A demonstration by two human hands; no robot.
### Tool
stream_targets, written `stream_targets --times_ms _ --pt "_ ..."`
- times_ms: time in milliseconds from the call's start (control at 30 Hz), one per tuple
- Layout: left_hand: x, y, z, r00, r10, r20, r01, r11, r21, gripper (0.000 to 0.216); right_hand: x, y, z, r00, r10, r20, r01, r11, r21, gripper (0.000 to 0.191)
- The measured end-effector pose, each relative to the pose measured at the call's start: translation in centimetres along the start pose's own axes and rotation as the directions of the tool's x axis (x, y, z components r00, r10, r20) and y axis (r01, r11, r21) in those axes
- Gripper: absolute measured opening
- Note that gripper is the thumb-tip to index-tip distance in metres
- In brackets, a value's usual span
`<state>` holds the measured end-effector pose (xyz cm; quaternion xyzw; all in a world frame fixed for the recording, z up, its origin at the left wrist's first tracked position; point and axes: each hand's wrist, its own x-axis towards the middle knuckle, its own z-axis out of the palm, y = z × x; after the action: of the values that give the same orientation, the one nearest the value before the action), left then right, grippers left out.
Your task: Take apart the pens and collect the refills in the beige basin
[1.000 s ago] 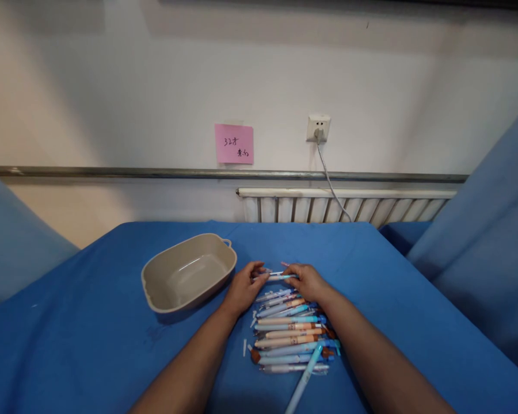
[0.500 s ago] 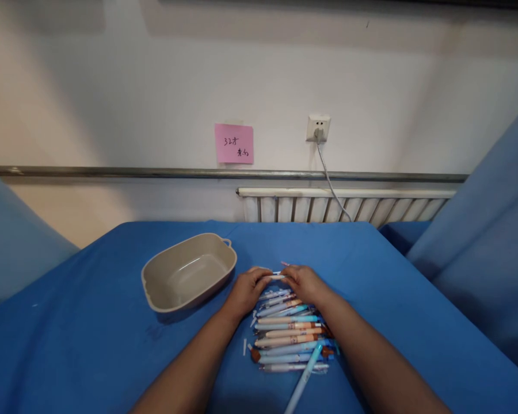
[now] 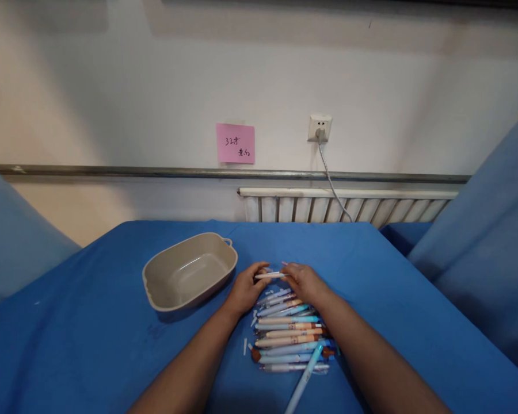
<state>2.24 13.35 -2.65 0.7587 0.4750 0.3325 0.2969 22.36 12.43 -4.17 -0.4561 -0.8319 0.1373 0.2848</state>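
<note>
A row of pens [image 3: 290, 341] in pale blue, peach and white lies crosswise on the blue cloth. Past its far end, my right hand [image 3: 306, 283] pinches the right end of a pale pen [image 3: 268, 275], held level. My left hand [image 3: 244, 290] is at the pen's other end, thumb and fingers parted above and below it; any contact there is hard to make out. Small white bits [image 3: 244, 346] lie along the left side of the row. One light-blue pen [image 3: 304, 379] rests slantwise over the near end.
A beige plastic basin [image 3: 190, 276] stands to the left on the blue-covered table [image 3: 90, 322]. Behind are a radiator [image 3: 349, 207], a metal rail [image 3: 176, 171], a pink note [image 3: 235, 144] and a socket with a plugged cable [image 3: 320, 128]. Blue curtains [image 3: 487, 241] hang at both sides.
My left thumb and fingers have spread apart, so more of the pale pen's left end shows. My right hand stays nearly where it was.
</note>
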Motion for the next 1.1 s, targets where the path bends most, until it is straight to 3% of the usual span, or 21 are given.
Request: stream_targets --times_ms 67,167,400,500,633,733,1100 --pt "0.0 0.0 0.0 1.0 -0.008 0.016 0.008 1.0 0.007 0.032 0.0 0.2 0.1 1.0 0.011 -0.004 -0.011 1.0 0.011 0.02" --pt "-0.1 0.1 -0.1 1.0 -0.024 0.003 0.024 0.999 0.025 0.041 -0.1 0.3 0.1 1.0 0.014 0.0 -0.014 1.0 0.023 0.018" --pt "0.0 0.3 -0.2 1.0 0.002 0.005 -0.002 1.0 0.006 0.031 -0.2 0.4 0.1 0.999 0.036 -0.005 -0.036 0.998 0.046 0.014" --pt "-0.1 0.1 -0.1 0.999 -0.037 -0.013 0.037 0.999 0.011 0.038 -0.2 0.4 0.2 0.999 0.042 -0.002 -0.042 0.998 0.053 0.014" --pt "-0.3 0.2 0.0 1.0 0.004 0.004 -0.004 1.0 0.027 0.046 -0.3 0.6 0.3 0.998 0.059 -0.002 -0.058 0.997 0.046 0.013" --pt "-0.3 0.2 0.0 0.999 -0.002 0.037 0.0 0.998 0.062 0.033 -0.2 0.9 0.3 0.998 0.071 -0.001 -0.071 0.997 0.036 0.014" --pt "0.2 -1.4 -0.2 0.99 -0.091 -0.105 0.112 0.97 0.215 0.032 -0.5 1.9 -0.2 0.972 0.234 -0.01 -0.234 0.967 -0.106 0.012"
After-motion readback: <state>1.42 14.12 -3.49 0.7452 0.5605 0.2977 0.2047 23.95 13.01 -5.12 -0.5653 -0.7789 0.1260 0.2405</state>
